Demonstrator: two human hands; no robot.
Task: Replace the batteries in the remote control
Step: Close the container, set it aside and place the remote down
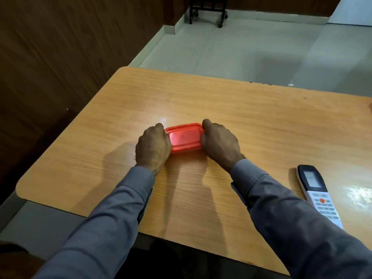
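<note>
A small red plastic box (185, 137) with its lid on sits in the middle of the wooden table (261, 121). My left hand (153, 147) grips its left end and my right hand (220, 144) grips its right end, fingers curled over the lid's rim. What the box holds is hidden. The white remote control (318, 195), with a dark display and an orange button, lies face up near the right front of the table, apart from both hands and partly covered by my right sleeve.
The table's left edge and rounded corners border a dark wood-panelled wall (60, 57). Beyond the far edge lies a pale tiled floor (241, 47) with a black wheeled stand (207, 11) at the back.
</note>
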